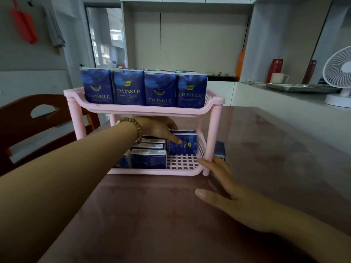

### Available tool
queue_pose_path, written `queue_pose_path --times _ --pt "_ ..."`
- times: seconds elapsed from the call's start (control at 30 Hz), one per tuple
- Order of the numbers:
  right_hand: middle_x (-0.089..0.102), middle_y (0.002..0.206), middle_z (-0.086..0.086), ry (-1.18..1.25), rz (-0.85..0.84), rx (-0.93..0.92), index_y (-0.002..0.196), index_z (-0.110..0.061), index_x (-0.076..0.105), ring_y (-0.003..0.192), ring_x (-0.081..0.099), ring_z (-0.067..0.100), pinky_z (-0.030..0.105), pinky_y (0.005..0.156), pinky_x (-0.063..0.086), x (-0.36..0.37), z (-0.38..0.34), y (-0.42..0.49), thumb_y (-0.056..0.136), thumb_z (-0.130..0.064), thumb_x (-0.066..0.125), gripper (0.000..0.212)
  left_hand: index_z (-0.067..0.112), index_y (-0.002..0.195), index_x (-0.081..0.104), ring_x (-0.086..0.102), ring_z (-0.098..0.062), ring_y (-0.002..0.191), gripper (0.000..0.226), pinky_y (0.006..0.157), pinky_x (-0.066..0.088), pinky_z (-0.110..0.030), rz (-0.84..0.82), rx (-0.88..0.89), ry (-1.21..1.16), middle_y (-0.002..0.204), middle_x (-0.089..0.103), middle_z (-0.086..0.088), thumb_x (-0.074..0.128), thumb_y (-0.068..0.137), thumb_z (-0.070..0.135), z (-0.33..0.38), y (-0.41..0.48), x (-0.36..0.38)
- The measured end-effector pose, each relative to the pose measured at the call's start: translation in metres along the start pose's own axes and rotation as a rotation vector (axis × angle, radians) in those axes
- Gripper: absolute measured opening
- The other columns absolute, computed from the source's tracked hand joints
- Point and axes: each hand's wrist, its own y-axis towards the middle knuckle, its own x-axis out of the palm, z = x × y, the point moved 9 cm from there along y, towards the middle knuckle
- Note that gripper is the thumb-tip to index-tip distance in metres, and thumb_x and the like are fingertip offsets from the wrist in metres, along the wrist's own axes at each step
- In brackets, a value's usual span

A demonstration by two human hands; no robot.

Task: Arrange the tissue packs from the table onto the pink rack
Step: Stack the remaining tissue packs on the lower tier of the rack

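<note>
Reaches with the left hand (157, 128), wooden bead bracelet (139, 131) at the wrist, under the top shelf of the pink rack (144, 111) and pinches an upright Twinkle tissue pack (187, 147) at the back right of the lower shelf, thumb on its blue face, other fingers curled over its top edge. Steadies the rack with the right hand (231, 192), fingers straight and spread, tips touching the front right post, palm low over the desk (152, 215). Shows the top shelf filled with a standing row of packs (144, 88), more packs set close (149, 158) on the left of the lower shelf, bare grid at front right. Leaves one loose pack (220, 149) on the desk just behind the rack's right post. Judging by looks: light, soft film-wrapped paper, slightly slick, squashy under hard pressure yet not fragile. Best taken across the two broad faces, thumb opposite fingers, near the top edge when setting it on end; likely to topple without a neighbour, so worth pressing against the shelf wall or the pack behind.
</note>
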Motion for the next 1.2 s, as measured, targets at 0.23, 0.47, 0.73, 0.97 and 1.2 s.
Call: queue_pose_path --times 0.23,0.47,0.73,0.97,1.2 --pt "-0.012 0.12 -0.06 0.022 0.039 -0.003 0.113 -0.077 0.009 0.125 0.011 -0.023 0.022 0.11 0.024 -0.001 0.0 0.0 0.045 -0.1 0.03 0.075 0.015 0.134 0.044 0.046 -0.021 0.125 0.06 0.096 0.035 -0.025 0.051 0.012 -0.123 0.138 0.047 -0.005 0.069 0.082 0.032 -0.004 0.006 -0.004" --pt "-0.01 0.12 -0.06 0.015 0.047 -0.017 0.116 -0.074 0.011 0.109 0.004 -0.04 0.018 0.107 0.023 -0.002 0.002 0.0 0.049 -0.098 0.032 0.074 0.016 0.135 0.043 0.045 -0.019 0.127 0.065 0.099 0.035 -0.026 0.001 0.005 -0.069 0.141 0.046 -0.002 0.068 0.081 0.04 -0.005 0.006 0.001" --pt "-0.007 0.134 -0.048 0.048 -0.018 0.016 0.131 -0.064 0.01 0.124 0.011 -0.024 0.029 0.115 0.02 -0.003 -0.002 -0.005 0.063 -0.085 0.038 0.077 0.019 0.145 0.029 0.033 -0.017 0.137 0.073 0.11 0.023 -0.027 0.048 0.014 -0.07 0.151 0.032 0.001 0.054 0.086 0.053 -0.004 -0.022 -0.004" --pt "-0.007 0.154 -0.022 0.075 -0.022 0.089 0.143 -0.043 0.014 0.141 0.008 0.004 0.034 0.118 0.014 -0.017 -0.022 -0.015 0.075 -0.064 0.037 0.075 0.01 0.138 0.042 0.043 -0.024 0.13 0.058 0.109 0.033 -0.031 0.259 0.187 0.057 0.143 0.045 -0.009 0.049 0.092 0.043 0.026 -0.097 -0.012" --pt "0.027 0.137 -0.022 0.038 -0.048 0.128 0.133 -0.043 0.038 0.123 0.027 -0.004 0.016 0.102 0.021 -0.049 -0.04 -0.052 0.071 -0.065 0.034 0.066 0.017 0.141 0.038 0.034 -0.016 0.133 0.057 0.105 0.025 -0.022 0.227 0.272 0.011 0.143 0.042 0.001 0.048 0.091 0.045 0.068 -0.167 0.006"
